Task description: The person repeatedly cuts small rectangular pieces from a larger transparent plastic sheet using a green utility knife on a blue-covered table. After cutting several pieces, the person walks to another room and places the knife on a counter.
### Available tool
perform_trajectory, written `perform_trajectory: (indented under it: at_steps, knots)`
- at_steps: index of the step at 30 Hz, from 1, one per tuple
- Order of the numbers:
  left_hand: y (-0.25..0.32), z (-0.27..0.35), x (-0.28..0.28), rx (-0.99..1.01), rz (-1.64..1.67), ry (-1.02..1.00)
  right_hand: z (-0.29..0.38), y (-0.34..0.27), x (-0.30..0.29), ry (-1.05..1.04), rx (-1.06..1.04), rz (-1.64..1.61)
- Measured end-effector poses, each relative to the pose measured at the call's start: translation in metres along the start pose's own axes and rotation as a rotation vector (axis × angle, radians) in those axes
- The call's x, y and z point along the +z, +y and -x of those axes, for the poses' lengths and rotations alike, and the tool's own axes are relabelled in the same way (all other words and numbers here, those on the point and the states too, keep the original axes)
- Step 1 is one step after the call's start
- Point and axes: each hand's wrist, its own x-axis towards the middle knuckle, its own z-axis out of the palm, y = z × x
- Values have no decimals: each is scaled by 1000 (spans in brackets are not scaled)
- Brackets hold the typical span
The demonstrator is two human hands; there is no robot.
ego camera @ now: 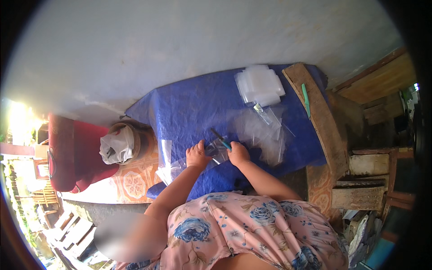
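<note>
My right hand (238, 153) is closed around the blue handle of a soldering iron or similar slim tool (225, 143), whose dark tip points up and left. Beneath both hands lies a clear plastic sheet (220, 156) on a blue tarpaulin (199, 104). My left hand (197, 155) presses on the sheet, its fingers apart. More clear plastic (166, 155) trails down past the tarpaulin's left side. Right of my right hand, loose clear plastic pieces (270, 135) are spread out. A thick stack of translucent plastic sheets or bags (260, 86) sits near the wall.
A wooden plank (322, 125) carrying a green-handled knife or cutter (305, 100) borders the tarpaulin's right side. At left stand a bucket (136, 135) with a white plastic bag (118, 146) and a red chair (82, 152). The wall (168, 40) rises behind.
</note>
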Motion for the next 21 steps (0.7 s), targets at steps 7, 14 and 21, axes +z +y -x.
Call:
perform_trajectory:
  at_steps: [7, 14, 21]
  knots:
    - [-18, -15, -2, 31, 315, -138, -20, 57, -69, 536, 245, 34]
    - [14, -20, -38, -117, 1224, -266, -10, -5, -71, -49, 169, -716]
    - [30, -7, -60, -147, 1400, -206, -1, -48, -75, -165, 50, -863]
